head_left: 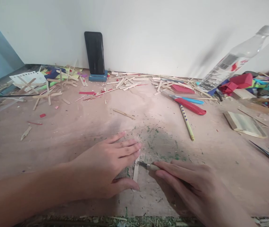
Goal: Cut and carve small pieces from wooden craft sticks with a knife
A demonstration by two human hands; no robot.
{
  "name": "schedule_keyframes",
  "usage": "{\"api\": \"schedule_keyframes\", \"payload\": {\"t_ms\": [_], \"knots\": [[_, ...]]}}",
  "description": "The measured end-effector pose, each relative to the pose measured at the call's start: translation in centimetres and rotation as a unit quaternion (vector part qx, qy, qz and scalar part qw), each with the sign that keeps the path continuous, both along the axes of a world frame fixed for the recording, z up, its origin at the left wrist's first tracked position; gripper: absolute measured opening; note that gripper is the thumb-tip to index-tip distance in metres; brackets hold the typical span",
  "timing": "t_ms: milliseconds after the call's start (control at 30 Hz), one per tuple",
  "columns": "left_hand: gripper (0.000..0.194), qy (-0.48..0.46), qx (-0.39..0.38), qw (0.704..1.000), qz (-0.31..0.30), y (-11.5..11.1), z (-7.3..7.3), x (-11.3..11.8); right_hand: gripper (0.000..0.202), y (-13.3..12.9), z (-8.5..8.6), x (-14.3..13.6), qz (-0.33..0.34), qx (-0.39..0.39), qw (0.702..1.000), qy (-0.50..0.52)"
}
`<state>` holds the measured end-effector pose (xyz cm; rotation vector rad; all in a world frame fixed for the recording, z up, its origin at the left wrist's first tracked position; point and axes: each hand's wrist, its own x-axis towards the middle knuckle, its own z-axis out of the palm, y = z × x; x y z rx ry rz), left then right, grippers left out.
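Flat on the wooden board, my left hand (pixel 111 160) lies with its fingers stretched out. Its fingertips and thumb press on a narrow wooden craft stick (pixel 136 171), covering its far part. My right hand (pixel 191 183) is closed around a craft knife (pixel 150 166), held low and pointing left. The blade's tip meets the stick between my left fingers and thumb. Green and dark shavings lie scattered around the stick.
Behind, a dark phone (pixel 94 53) stands in a blue holder (pixel 98 76) near loose craft sticks (pixel 127 82). To the right are a red box cutter (pixel 191 106), a pencil (pixel 186 122), a wood block (pixel 245 124), scissors (pixel 266 154) and a tilted plastic bottle (pixel 236 61).
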<state>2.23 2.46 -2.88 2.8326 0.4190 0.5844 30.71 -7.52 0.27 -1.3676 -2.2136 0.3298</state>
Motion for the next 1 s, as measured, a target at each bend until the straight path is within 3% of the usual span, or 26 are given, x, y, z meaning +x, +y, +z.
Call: {"api": "schedule_keyframes", "payload": {"t_ms": [533,900,1000], "knots": [[0.071,0.003,-0.02,1.0,0.001,0.11,-0.34,-0.06,0.027,-0.56,0.61,0.42,-0.021,-0.028,0.999,0.037],[0.072,0.004,-0.031,1.0,0.002,0.05,-0.29,-0.04,0.042,-0.07,0.09,-0.5,0.005,-0.017,1.0,0.014],[0.072,0.002,-0.03,1.0,0.002,0.11,-0.29,-0.04,0.036,-0.14,0.26,-0.43,0.007,-0.015,1.0,0.016]]}}
